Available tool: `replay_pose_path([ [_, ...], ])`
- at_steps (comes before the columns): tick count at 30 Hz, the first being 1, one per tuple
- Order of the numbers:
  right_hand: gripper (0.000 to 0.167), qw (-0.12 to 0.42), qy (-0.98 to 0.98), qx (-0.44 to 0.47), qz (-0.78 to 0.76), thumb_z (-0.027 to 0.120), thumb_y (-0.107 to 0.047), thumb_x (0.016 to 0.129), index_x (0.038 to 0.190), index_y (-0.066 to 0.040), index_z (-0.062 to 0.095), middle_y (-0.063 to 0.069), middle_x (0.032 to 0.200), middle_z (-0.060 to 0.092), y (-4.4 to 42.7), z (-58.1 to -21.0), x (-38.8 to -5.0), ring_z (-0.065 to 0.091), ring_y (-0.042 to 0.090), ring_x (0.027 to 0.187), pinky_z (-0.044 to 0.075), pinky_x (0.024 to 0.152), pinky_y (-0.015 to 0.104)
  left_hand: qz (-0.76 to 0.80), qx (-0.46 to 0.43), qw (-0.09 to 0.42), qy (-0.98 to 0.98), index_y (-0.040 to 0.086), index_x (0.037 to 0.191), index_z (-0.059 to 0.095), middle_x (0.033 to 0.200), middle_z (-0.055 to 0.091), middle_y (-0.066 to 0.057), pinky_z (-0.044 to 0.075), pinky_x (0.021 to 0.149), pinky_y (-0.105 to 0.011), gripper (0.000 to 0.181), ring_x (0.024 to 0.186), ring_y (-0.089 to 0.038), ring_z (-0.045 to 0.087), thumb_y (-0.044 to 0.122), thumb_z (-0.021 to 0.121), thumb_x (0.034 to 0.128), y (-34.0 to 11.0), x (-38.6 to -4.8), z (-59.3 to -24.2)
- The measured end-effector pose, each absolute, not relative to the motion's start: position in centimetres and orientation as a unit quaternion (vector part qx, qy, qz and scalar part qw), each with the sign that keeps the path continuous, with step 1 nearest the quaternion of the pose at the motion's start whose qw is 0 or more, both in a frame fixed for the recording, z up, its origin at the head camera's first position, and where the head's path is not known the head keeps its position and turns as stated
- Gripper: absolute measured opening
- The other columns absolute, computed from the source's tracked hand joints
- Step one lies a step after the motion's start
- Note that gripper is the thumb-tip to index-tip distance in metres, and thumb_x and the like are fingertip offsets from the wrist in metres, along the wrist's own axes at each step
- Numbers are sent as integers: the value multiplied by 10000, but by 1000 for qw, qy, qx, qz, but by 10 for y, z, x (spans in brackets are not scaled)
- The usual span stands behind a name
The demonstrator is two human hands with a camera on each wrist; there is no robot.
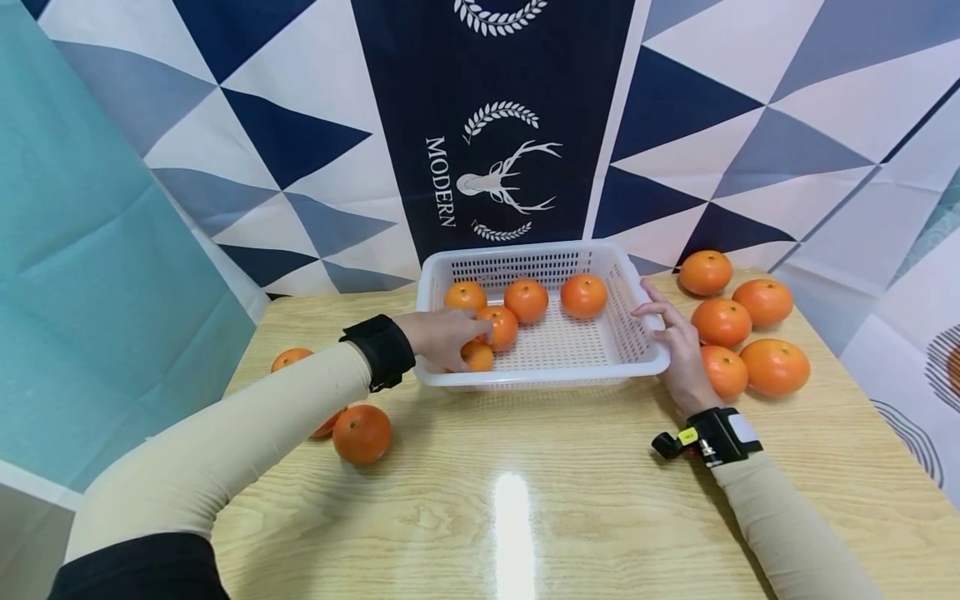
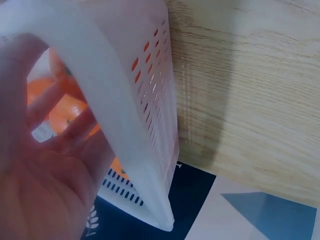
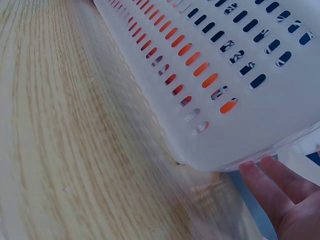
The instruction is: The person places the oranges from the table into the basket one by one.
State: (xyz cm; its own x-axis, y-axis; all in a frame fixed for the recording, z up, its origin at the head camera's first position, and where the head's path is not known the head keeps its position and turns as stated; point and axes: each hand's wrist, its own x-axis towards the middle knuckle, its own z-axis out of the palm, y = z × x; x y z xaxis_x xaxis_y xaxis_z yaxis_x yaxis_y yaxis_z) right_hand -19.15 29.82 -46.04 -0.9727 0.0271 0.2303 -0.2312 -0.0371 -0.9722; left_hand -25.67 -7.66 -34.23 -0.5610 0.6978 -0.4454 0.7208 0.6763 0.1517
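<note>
- We had a white rectangular basket of perforated plastic (image 1: pixel 540 377) standing near the far edge of the light wood-grained bench (image 1: pixel 450 508).
- We saw the left hand (image 1: pixel 444 340) reaching over the basket's left rim, thumb and fingers curved around a round orange citrus fruit (image 1: pixel 477 357) in the near left corner; it gripped that fruit.
- Inside the basket we counted four other round orange fruits (image 1: pixel 583 296), three along the far side and one just beside the gripped one.
- We found the right hand (image 1: pixel 681 354) at the basket's right end, its fingers extended and fingertips touching the white plastic; it held no fruit.
- Towards the bench's far right corner we had five loose fruits (image 1: pixel 775 367) close together, one just beside the right hand.
- Towards the bench's left edge we saw three more fruits (image 1: pixel 362 434), two partly hidden by the beige left sleeve (image 1: pixel 255 433).
- Behind the bench we had a triangle-patterned cloth (image 1: pixel 300 133).
</note>
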Motion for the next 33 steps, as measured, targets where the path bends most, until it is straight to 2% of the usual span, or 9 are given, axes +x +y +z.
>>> replay_pose_path([
  [6,436,92,-690,74,714,321,-4,996,1221,-82,686,20,1908,243,298,-460,-191,362,260,1668,623,916,143,-24,405,244,881,154,1507,602,1328,606,-132,491,1007,-366,505,1144,-283,588,254,793,1050,-77,-257,-335],
  [13,425,96,-687,77,716,332,-5,994,1202,-85,694,41,1905,250,298,-461,-191,366,239,1669,614,941,137,1,414,225,882,104,1519,630,1458,658,-161,549,1143,-434,541,1227,-306,609,295,805,1045,-80,-264,-322],
  [19,415,97,-683,78,719,330,-10,994,1199,-75,686,32,1904,252,298,-462,-191,383,246,1661,613,973,144,13,391,202,898,121,1508,662,1629,602,-176,524,1257,-525,518,1357,-349,600,294,778,1034,-83,-268,-302],
  [23,413,98,-685,79,718,331,-11,993,1199,-70,684,32,1904,255,298,-461,-192,386,248,1661,612,978,143,21,375,201,905,143,1526,641,1610,614,-185,532,1242,-541,534,1344,-359,599,325,767,1040,-88,-268,-297],
  [30,407,98,-681,79,722,336,-11,990,1187,-81,685,31,1903,254,298,-460,-192,430,189,1613,611,964,139,31,349,179,920,95,1609,561,1668,553,-224,551,1234,-578,665,1380,-383,626,368,754,1035,-106,-271,-294],
  [33,411,96,-681,80,722,333,-13,993,1195,-87,683,32,1905,247,297,-460,-191,459,166,1579,619,952,147,34,331,168,928,98,1603,566,1683,529,-236,538,1248,-585,643,1419,-397,617,364,748,1046,-119,-272,-295],
])
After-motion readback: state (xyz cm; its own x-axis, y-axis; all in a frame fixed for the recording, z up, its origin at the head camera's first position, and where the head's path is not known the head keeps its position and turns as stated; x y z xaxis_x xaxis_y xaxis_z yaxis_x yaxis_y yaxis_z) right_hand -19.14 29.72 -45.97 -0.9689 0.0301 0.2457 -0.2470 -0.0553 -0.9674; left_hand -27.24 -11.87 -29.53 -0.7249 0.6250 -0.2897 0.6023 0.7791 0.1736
